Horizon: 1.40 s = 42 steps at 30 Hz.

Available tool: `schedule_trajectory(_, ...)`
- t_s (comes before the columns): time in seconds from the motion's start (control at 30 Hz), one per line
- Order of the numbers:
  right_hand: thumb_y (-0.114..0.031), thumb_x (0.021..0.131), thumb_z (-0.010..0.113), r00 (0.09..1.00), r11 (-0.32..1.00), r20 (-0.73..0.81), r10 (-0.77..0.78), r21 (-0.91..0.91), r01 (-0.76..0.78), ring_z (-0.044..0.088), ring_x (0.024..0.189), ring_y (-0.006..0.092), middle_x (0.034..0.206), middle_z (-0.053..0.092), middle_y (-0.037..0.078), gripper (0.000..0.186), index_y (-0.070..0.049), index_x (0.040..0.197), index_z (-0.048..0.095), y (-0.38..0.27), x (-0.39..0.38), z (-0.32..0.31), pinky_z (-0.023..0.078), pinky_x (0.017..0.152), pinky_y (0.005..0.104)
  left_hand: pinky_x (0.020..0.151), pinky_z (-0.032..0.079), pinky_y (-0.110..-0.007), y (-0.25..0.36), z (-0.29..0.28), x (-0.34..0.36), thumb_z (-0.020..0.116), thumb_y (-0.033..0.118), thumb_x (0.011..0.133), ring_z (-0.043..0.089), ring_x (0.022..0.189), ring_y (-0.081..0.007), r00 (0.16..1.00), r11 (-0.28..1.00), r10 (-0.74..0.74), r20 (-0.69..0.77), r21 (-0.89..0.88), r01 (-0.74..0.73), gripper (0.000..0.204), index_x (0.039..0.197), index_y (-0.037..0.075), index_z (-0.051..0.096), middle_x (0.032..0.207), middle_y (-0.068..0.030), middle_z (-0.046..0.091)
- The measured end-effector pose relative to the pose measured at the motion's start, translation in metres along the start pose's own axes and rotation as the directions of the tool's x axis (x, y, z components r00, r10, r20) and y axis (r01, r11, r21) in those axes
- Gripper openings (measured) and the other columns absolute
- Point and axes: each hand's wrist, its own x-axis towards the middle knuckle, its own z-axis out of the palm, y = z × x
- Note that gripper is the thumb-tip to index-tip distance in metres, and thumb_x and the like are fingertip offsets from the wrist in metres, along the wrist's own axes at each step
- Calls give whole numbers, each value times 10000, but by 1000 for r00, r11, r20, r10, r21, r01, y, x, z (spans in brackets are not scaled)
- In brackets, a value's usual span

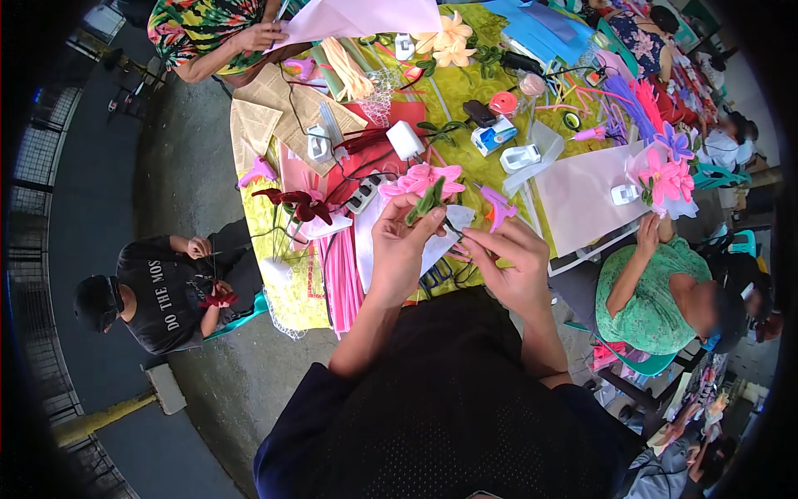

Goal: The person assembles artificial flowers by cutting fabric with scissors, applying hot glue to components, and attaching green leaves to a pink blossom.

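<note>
My left hand (397, 248) is closed around the base of a pink fuzzy-wire flower (426, 180), with a green fuzzy leaf (427, 202) at its thumb. A thin dark green stem (453, 229) runs from the flower toward my right hand (514, 259), whose thumb and forefinger pinch its end. Just beyond my right fingers lies a pink and lilac glue gun (497, 206). To the left of my left hand are a dark red flower (306, 204), a white power strip (363, 196) and a bundle of pink fuzzy wires (342, 279).
A yellow cloth (287, 308) covers the crowded table. Tape dispensers (520, 158), a white charger block (405, 141), cables and peach flowers (453, 41) lie farther back. One person (652, 287) sits at right with pink flowers; another (158, 291) sits at left; a third holds pink paper (357, 21).
</note>
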Motion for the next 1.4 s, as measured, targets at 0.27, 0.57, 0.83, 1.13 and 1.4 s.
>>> schedule_trajectory(0.27,-166,737,680,987,950,142,-70,-293,109,518,700,178,777,538,10,173,-73,881,657,-26,-19,10,385,605,317,642,462,-228,-5,6,-2,610,-13,818,564,689,-104,987,989,7,-159,-145,-30,144,912,48,520,830,-40,605)
schedule_trajectory(0.57,-99,886,521,806,714,318,499,376,-590,568,1006,201,1097,594,122,193,33,993,613,51,-24,24,428,873,328,657,457,-238,8,15,-13,583,-5,838,563,736,-111,998,982,28,-62,-187,-39,137,943,37,506,848,-52,603)
schedule_trajectory(0.83,-47,860,571,867,450,485,110,754,-479,569,908,109,992,598,68,231,30,1078,558,26,16,16,451,795,244,678,496,-261,10,8,-18,608,-37,806,593,758,-123,998,999,-6,58,-32,8,222,988,26,498,883,-73,609)
schedule_trajectory(1.13,-104,882,547,620,273,783,49,586,-763,561,824,98,915,582,46,156,6,993,539,42,12,10,441,688,229,634,497,-249,7,5,-20,625,-45,789,589,712,-118,992,997,-76,102,2,76,217,940,38,493,860,-61,608)
schedule_trajectory(1.4,-125,871,570,638,243,761,120,600,-762,548,685,91,756,601,35,140,7,894,611,36,3,15,411,568,230,617,464,-227,4,-5,-15,632,-69,772,573,720,-97,995,986,-22,92,168,6,220,905,47,501,842,-49,609)
